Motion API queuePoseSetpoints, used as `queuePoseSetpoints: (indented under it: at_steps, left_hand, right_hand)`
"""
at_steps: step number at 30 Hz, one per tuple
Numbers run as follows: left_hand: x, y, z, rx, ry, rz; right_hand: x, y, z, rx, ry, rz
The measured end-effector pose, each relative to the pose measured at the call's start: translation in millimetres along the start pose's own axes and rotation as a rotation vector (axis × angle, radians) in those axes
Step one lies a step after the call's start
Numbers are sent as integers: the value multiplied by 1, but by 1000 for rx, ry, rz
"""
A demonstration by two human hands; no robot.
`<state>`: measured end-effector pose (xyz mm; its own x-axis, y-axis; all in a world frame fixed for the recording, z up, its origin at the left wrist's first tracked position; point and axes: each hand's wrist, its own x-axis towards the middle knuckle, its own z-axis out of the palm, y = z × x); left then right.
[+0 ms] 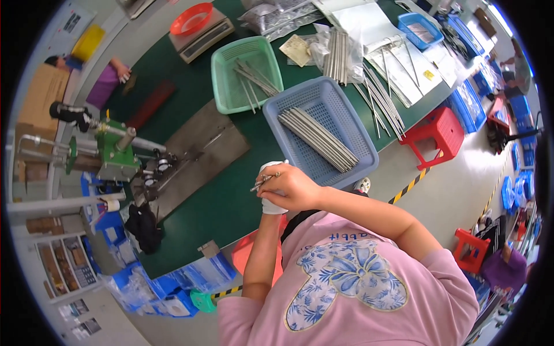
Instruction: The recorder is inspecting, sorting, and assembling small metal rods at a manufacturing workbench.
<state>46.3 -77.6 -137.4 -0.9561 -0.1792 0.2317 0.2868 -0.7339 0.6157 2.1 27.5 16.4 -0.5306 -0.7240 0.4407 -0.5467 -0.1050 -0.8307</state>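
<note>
In front of my chest both hands are close together at a small bundle of thin metal rods. My bare right hand is closed on the rods, whose ends stick out past its fingers. Behind it, my left hand in a white glove is curled about the same bundle; most of its fingers are hidden. Just beyond my hands stands a grey-blue plastic basket on the green table. A row of longer metal rods lies slantwise in it.
A green basket with a few rods stands beyond. A scale bears a red bowl. Loose rods lie at the right. At the left is a green bench fixture on a metal plate. A red stool stands beside the table. Another person's hand rests across it.
</note>
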Motion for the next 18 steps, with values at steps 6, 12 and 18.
queuePoseSetpoints:
  at_steps: [6, 12, 18]
  left_hand:
    - [6, 45, 49, -120, 220, -292]
    - [18, 62, 48, 152, 197, -462]
    - [28, 75, 86, 601, 284, -328]
  right_hand:
    - [3, 3, -17, -117, -207, 5]
    - [17, -25, -27, 136, -83, -69]
    - [0, -29, -66, 35, 71, 95]
